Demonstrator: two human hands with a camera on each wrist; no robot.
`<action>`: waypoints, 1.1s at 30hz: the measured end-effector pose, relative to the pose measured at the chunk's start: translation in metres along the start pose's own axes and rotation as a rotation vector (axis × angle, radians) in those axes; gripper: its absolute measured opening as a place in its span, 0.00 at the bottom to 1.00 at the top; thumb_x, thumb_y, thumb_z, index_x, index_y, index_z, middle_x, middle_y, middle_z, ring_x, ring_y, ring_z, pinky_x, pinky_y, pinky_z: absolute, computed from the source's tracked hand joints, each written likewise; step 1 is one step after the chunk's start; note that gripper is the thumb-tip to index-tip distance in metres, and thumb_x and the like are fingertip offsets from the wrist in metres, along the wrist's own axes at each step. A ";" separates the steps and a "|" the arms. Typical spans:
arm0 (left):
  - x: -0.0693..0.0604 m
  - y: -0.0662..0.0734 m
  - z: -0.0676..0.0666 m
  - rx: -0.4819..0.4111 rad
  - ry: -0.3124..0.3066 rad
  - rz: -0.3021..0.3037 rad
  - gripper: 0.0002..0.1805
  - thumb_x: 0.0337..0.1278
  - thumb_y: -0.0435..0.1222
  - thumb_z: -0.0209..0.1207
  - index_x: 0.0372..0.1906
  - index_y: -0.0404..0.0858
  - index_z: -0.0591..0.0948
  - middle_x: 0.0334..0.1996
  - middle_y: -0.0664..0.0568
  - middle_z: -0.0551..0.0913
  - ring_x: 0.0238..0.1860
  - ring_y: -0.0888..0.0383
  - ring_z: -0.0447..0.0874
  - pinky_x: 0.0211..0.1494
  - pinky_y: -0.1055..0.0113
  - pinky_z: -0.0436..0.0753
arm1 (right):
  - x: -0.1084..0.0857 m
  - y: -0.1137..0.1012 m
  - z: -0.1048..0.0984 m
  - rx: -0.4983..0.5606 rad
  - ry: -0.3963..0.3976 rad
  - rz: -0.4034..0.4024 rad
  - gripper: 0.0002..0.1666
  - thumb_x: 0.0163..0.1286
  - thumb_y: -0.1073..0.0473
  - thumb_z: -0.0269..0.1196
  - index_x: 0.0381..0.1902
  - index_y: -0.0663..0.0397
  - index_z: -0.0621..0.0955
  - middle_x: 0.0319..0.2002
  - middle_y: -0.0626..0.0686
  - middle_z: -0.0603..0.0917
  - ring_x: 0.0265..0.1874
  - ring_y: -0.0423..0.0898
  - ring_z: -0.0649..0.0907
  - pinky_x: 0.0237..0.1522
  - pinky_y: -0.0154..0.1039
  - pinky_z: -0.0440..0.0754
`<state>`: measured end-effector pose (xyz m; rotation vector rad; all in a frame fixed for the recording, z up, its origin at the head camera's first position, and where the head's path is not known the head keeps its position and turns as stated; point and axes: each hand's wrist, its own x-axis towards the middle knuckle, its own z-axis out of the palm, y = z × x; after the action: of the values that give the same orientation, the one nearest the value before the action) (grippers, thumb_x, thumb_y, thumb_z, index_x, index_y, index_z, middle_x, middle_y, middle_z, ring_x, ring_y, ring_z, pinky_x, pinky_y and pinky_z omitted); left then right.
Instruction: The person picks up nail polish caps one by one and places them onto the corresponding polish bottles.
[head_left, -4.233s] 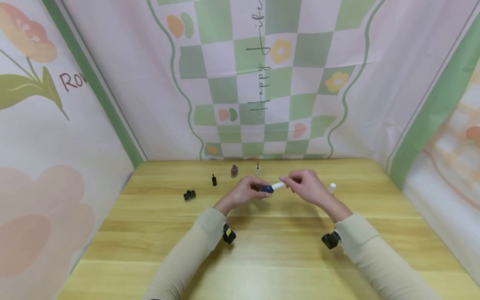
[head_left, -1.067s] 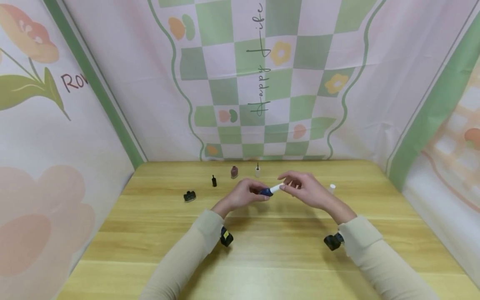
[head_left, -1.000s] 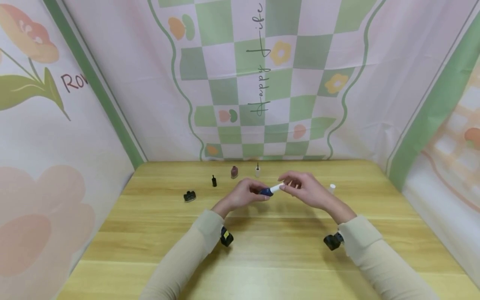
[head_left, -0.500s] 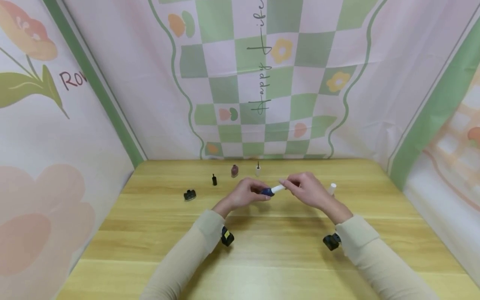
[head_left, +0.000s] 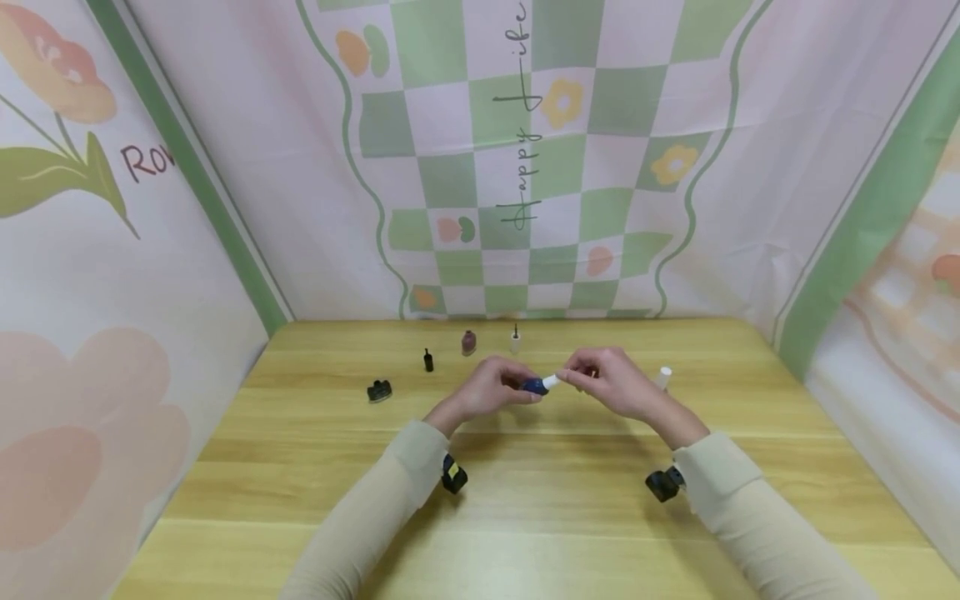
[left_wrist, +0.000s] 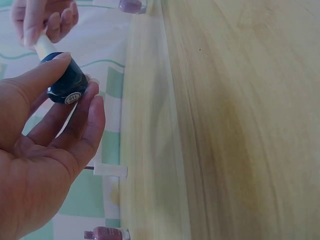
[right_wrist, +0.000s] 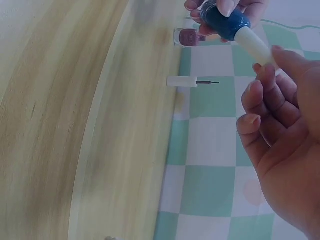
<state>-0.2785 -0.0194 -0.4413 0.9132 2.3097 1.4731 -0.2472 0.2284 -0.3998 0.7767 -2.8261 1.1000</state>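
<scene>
My left hand (head_left: 491, 387) holds a dark blue nail polish bottle (left_wrist: 70, 82) between thumb and fingertips, tilted above the table. Its white cap (right_wrist: 254, 45) sits on the neck and points to the right. The thumb and index finger of my right hand (head_left: 611, 383) pinch the far end of that cap, and its other fingers are loosely bent. In the left wrist view a round label shows on the bottle's base. The fingers hide part of the bottle in the head view.
On the wooden table (head_left: 525, 517) stand an uncapped black bottle (head_left: 379, 391), a black brush cap (head_left: 428, 361), an uncapped mauve bottle (head_left: 468, 342) and a white brush cap (head_left: 515, 341), its brush upward. Another white cap (head_left: 664, 377) shows behind my right hand. A patterned curtain (head_left: 498, 275) hangs behind.
My right fingers have spread, then come together again on the white cap, shifting their hold along it. The left hand and bottle have moved slightly down. The things on the table stay in place.
</scene>
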 end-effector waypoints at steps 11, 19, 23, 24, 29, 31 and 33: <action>0.000 -0.001 0.004 0.029 0.011 -0.001 0.10 0.62 0.36 0.71 0.48 0.42 0.89 0.38 0.58 0.89 0.36 0.61 0.85 0.41 0.68 0.85 | 0.000 0.000 0.004 0.001 0.021 0.022 0.14 0.77 0.50 0.62 0.34 0.50 0.86 0.25 0.52 0.84 0.20 0.44 0.77 0.22 0.37 0.77; 0.005 0.000 0.004 0.033 0.072 -0.033 0.13 0.63 0.36 0.69 0.52 0.41 0.88 0.44 0.53 0.88 0.39 0.61 0.87 0.42 0.68 0.87 | -0.001 -0.001 0.010 0.110 0.121 0.096 0.13 0.76 0.52 0.64 0.44 0.55 0.87 0.31 0.52 0.87 0.30 0.59 0.84 0.26 0.36 0.80; 0.005 0.002 0.004 0.019 0.083 -0.054 0.14 0.63 0.36 0.70 0.53 0.40 0.88 0.47 0.51 0.88 0.40 0.60 0.88 0.43 0.67 0.88 | -0.002 -0.001 0.013 0.193 0.142 0.131 0.14 0.74 0.54 0.67 0.48 0.57 0.86 0.37 0.53 0.88 0.36 0.60 0.85 0.31 0.37 0.84; 0.005 0.002 0.004 0.022 0.085 -0.051 0.14 0.63 0.35 0.70 0.53 0.40 0.88 0.46 0.51 0.88 0.40 0.60 0.88 0.43 0.68 0.88 | -0.003 -0.002 0.014 0.212 0.147 0.136 0.14 0.73 0.54 0.67 0.49 0.58 0.86 0.38 0.54 0.88 0.37 0.59 0.85 0.32 0.37 0.84; 0.006 0.003 0.006 0.067 0.097 -0.021 0.13 0.62 0.35 0.70 0.51 0.40 0.88 0.43 0.53 0.89 0.40 0.62 0.86 0.45 0.70 0.86 | -0.002 -0.002 0.018 0.278 0.189 0.159 0.17 0.72 0.54 0.68 0.51 0.62 0.85 0.42 0.58 0.89 0.35 0.47 0.86 0.34 0.37 0.84; 0.007 0.004 0.006 0.083 0.101 -0.018 0.13 0.62 0.36 0.70 0.51 0.40 0.89 0.42 0.55 0.89 0.41 0.63 0.85 0.45 0.70 0.85 | -0.001 -0.002 0.019 0.288 0.204 0.162 0.18 0.72 0.54 0.68 0.51 0.62 0.85 0.42 0.58 0.89 0.35 0.47 0.85 0.35 0.37 0.84; 0.007 0.004 0.007 0.085 0.105 -0.022 0.14 0.62 0.36 0.71 0.51 0.40 0.88 0.42 0.55 0.89 0.41 0.64 0.85 0.45 0.70 0.85 | 0.000 -0.002 0.020 0.293 0.218 0.162 0.18 0.72 0.54 0.68 0.51 0.62 0.85 0.43 0.58 0.89 0.36 0.50 0.86 0.35 0.37 0.84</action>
<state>-0.2788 -0.0085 -0.4399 0.8481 2.4665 1.4564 -0.2426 0.2146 -0.4135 0.4089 -2.6156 1.5431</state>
